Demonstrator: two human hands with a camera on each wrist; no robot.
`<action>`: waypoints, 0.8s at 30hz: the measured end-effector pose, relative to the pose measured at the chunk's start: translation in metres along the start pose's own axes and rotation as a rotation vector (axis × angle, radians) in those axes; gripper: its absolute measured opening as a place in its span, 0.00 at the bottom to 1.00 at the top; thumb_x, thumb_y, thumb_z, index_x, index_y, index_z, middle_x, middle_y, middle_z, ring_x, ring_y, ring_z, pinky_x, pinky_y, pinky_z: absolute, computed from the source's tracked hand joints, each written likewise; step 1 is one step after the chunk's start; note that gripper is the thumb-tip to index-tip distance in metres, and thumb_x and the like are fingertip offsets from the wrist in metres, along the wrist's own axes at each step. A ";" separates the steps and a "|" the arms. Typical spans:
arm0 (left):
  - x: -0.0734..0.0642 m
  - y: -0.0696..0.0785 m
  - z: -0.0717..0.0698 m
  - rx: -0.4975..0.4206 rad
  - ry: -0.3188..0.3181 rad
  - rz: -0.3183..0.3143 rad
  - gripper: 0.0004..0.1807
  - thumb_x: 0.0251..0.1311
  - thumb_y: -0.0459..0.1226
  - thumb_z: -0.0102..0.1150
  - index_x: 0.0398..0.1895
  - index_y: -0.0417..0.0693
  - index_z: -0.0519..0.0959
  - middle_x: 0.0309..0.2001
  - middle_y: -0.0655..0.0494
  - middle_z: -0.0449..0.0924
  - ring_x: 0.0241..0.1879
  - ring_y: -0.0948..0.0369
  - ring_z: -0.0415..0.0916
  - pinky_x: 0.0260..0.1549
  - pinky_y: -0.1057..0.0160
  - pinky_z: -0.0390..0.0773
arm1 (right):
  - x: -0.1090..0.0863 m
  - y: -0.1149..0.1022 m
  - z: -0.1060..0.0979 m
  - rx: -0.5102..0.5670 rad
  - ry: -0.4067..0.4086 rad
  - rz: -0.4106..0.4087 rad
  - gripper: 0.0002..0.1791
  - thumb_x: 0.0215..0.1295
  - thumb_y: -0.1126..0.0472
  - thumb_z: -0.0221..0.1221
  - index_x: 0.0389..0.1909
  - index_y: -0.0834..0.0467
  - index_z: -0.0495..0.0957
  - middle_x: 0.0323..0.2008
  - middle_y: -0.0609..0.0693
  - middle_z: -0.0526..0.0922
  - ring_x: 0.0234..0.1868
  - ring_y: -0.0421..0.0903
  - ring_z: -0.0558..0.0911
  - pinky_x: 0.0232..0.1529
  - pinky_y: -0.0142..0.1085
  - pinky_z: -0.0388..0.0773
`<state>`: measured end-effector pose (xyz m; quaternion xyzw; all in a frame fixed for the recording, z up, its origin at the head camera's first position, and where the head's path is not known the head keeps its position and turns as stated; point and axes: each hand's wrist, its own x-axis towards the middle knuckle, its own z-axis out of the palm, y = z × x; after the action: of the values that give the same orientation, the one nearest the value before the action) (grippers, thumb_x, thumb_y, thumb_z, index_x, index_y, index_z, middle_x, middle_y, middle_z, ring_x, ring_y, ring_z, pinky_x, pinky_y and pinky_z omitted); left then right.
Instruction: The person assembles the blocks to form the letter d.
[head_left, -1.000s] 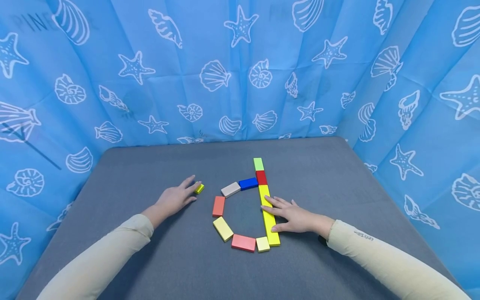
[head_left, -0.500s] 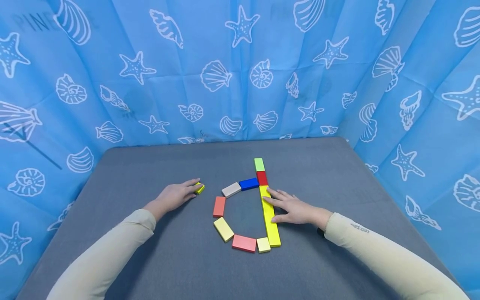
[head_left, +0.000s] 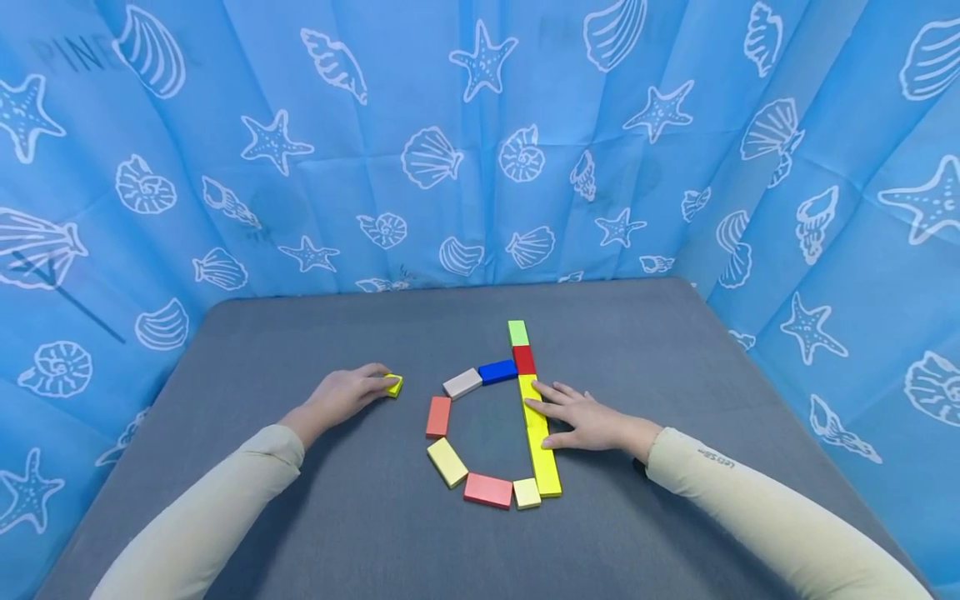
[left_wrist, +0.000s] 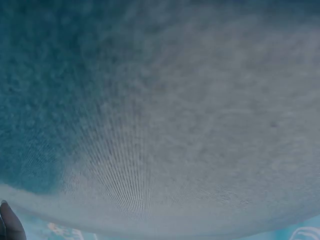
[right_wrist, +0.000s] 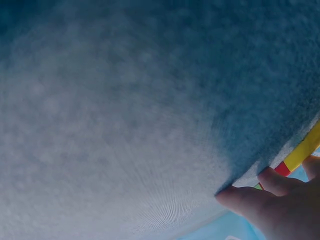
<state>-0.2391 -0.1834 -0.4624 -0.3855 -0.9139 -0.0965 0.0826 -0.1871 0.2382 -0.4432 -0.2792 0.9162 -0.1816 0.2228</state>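
Observation:
On the left, my left hand (head_left: 343, 398) pinches a small yellow block (head_left: 395, 386) low over or on the table; exact contact is hidden. My right hand (head_left: 588, 421) lies with spread fingers at the long yellow bar (head_left: 542, 454), which looks like two blocks end to end. Its fingertips touch the bar's top and edge. Beyond the bar, a red block (head_left: 524, 360) and a light green block (head_left: 518, 332) continue the line. The right wrist view shows extended fingers beside the yellow bar (right_wrist: 304, 146). Only one fingertip (left_wrist: 11, 222) appears in the left wrist view.
A curve of blocks joins the line's left side: blue (head_left: 498, 372), beige (head_left: 462, 383), orange-red (head_left: 438, 417), pale yellow (head_left: 447, 462), coral (head_left: 488, 490) and a small pale yellow one (head_left: 527, 492). All lie flat on the grey table (head_left: 300, 517). A blue shell-patterned curtain (head_left: 337, 183) hangs behind.
My left fingers have closed on the small yellow block, which has turned and shifted slightly toward me. My right hand has drawn a little back along the bar. The other blocks look unmoved.

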 end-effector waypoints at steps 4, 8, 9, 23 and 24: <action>-0.007 0.003 -0.005 0.004 0.084 0.035 0.18 0.58 0.34 0.67 0.52 0.50 0.83 0.50 0.52 0.80 0.31 0.62 0.79 0.32 0.58 0.79 | -0.001 0.000 0.001 0.004 -0.002 0.002 0.40 0.65 0.41 0.59 0.74 0.50 0.59 0.77 0.53 0.47 0.73 0.66 0.46 0.61 0.71 0.42; -0.012 0.014 -0.011 -0.005 0.138 0.088 0.21 0.52 0.31 0.71 0.51 0.51 0.84 0.48 0.52 0.80 0.23 0.66 0.71 0.25 0.64 0.76 | 0.000 0.001 0.001 0.005 -0.006 0.006 0.40 0.65 0.41 0.58 0.74 0.50 0.59 0.77 0.53 0.47 0.73 0.66 0.45 0.62 0.71 0.41; -0.012 0.019 -0.012 -0.011 0.146 0.113 0.21 0.51 0.30 0.72 0.51 0.51 0.84 0.48 0.52 0.79 0.22 0.67 0.70 0.24 0.66 0.75 | 0.000 0.001 0.001 0.004 -0.007 0.006 0.40 0.65 0.41 0.58 0.74 0.50 0.59 0.77 0.53 0.47 0.73 0.66 0.45 0.62 0.71 0.41; 0.012 0.112 -0.007 -0.076 0.136 0.499 0.24 0.50 0.32 0.73 0.53 0.56 0.84 0.50 0.53 0.79 0.18 0.66 0.69 0.24 0.80 0.68 | -0.001 -0.001 0.000 -0.004 0.001 -0.007 0.41 0.64 0.40 0.58 0.74 0.49 0.59 0.77 0.53 0.46 0.73 0.66 0.45 0.62 0.71 0.41; 0.013 0.118 -0.006 -0.076 0.125 0.515 0.24 0.50 0.32 0.73 0.53 0.57 0.84 0.50 0.54 0.79 0.18 0.67 0.68 0.24 0.81 0.67 | -0.001 -0.001 0.000 -0.004 0.000 -0.007 0.41 0.65 0.39 0.58 0.74 0.49 0.58 0.77 0.53 0.46 0.73 0.66 0.45 0.62 0.71 0.41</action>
<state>-0.1631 -0.0951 -0.4402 -0.6015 -0.7745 -0.1301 0.1462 -0.1865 0.2380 -0.4424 -0.2830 0.9155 -0.1808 0.2215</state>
